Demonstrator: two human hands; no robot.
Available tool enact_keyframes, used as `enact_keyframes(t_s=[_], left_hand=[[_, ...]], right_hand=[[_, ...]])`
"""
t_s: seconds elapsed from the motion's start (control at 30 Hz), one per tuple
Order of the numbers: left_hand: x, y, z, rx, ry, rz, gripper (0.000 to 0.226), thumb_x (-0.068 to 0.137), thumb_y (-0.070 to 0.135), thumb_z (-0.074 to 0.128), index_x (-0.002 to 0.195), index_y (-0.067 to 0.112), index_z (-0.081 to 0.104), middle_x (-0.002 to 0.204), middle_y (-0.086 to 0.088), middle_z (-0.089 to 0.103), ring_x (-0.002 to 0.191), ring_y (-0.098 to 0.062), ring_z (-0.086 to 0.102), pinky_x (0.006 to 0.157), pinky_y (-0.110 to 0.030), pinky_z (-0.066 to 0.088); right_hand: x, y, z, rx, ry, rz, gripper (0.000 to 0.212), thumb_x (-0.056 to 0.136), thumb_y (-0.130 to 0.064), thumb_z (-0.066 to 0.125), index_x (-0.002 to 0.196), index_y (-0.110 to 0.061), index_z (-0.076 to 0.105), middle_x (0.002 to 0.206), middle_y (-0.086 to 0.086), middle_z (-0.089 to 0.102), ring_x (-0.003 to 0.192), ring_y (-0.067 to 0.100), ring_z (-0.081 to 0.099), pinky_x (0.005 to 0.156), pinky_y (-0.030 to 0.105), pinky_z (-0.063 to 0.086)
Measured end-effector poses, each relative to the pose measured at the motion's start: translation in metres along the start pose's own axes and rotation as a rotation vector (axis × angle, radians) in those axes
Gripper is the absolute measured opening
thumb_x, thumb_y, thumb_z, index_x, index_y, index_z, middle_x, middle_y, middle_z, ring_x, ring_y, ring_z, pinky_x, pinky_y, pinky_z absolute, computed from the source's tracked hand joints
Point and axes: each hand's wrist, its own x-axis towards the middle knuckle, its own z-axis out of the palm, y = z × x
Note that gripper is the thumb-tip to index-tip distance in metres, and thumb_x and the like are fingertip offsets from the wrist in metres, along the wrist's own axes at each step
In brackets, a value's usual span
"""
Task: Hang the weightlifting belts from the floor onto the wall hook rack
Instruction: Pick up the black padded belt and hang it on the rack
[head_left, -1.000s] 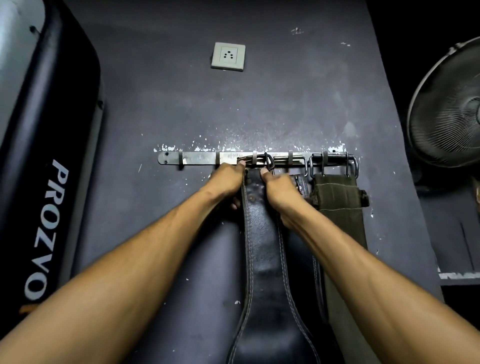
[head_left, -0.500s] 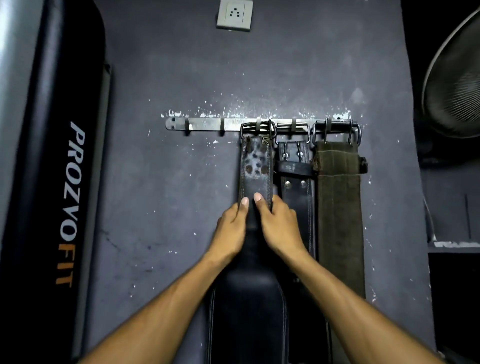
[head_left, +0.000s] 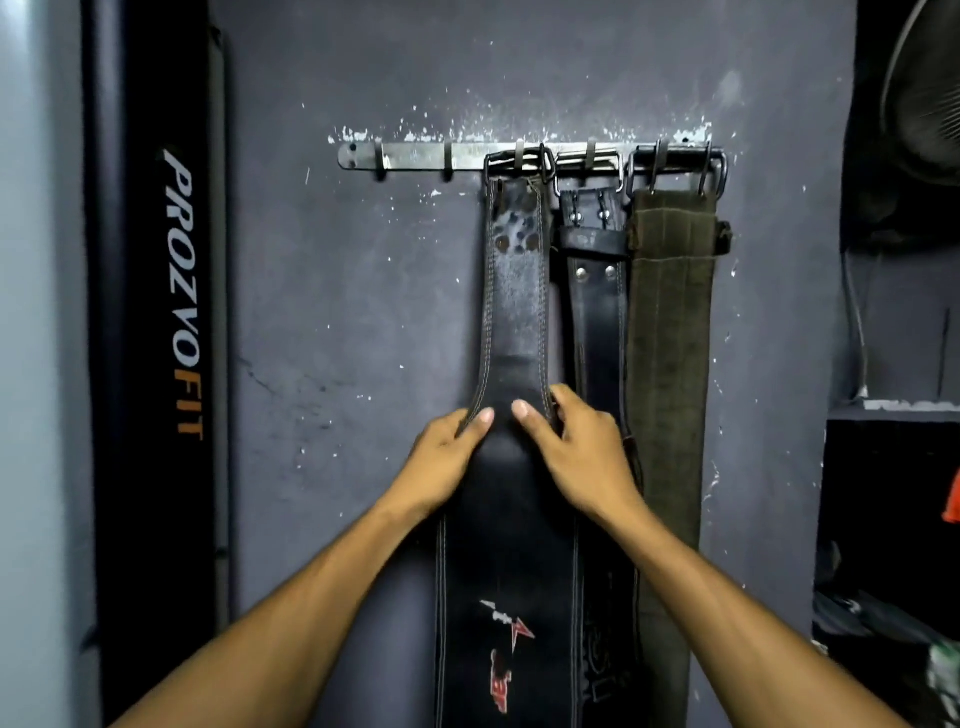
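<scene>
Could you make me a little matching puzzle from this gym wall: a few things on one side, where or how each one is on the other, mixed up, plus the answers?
Things:
1. olive green belt
2. black belt with red logo
3. narrow black belt
4. bare hooks

Places or states:
A. hangs in the middle of the three belts
B. at the left end of the hook rack
C. hangs furthest right
D. touched by the left hand and right hand

Pairs: 1-C, 2-D, 3-A, 4-B
</scene>
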Motion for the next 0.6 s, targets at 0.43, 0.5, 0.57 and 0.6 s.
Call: enact_keyframes(t_s=[0.43, 0.5, 0.57, 0.6], left_hand=[[-0.115, -0.055, 0.049, -0.404, 0.196, -0.233, 0.034, 0.088, 0.040, 0.077, 0.116, 0.021, 0.077, 0.119, -0.008, 0.079, 0.112, -0.027, 0.075, 0.089, -0.034, 0.062], [-0.121, -0.050, 0.051, -0.438, 0.189, -0.241, 0.041, 0.085, 0.043, 0.080, 0.117, 0.017, 0.077, 0.119, -0.012, 0.078, 0.113, -0.030, 0.075, 0.088, -0.035, 0.062], [-0.135, -0.052, 0.053, -0.486, 0.159, -0.268, 0.048, 0.086, 0.042, 0.079, 0.122, 0.010, 0.074, 0.123, -0.016, 0.076, 0.115, -0.032, 0.073, 0.094, -0.039, 0.061], [-0.147, -0.055, 0.055, -0.494, 0.124, -0.297, 0.049, 0.088, 0.041, 0.078, 0.124, 0.008, 0.072, 0.125, -0.018, 0.075, 0.116, -0.033, 0.073, 0.095, -0.040, 0.061]], right_hand=[[-0.114, 0.028, 0.009, 0.438, 0.124, 0.309, 0.031, 0.095, -0.048, 0.067, 0.117, -0.027, 0.074, 0.105, -0.014, 0.080, 0.101, -0.002, 0.073, 0.091, 0.028, 0.059], [-0.115, 0.027, 0.001, 0.482, 0.090, 0.304, 0.030, 0.095, -0.048, 0.067, 0.116, -0.028, 0.074, 0.107, -0.014, 0.080, 0.103, -0.001, 0.073, 0.093, 0.028, 0.059], [-0.131, 0.032, -0.008, 0.579, -0.003, 0.324, 0.028, 0.096, -0.047, 0.068, 0.117, -0.030, 0.075, 0.111, -0.015, 0.080, 0.108, 0.001, 0.074, 0.094, 0.024, 0.058], [-0.147, 0.037, -0.010, 0.638, -0.062, 0.360, 0.028, 0.096, -0.045, 0.070, 0.119, -0.029, 0.075, 0.114, -0.015, 0.080, 0.111, 0.004, 0.074, 0.094, 0.023, 0.057]])
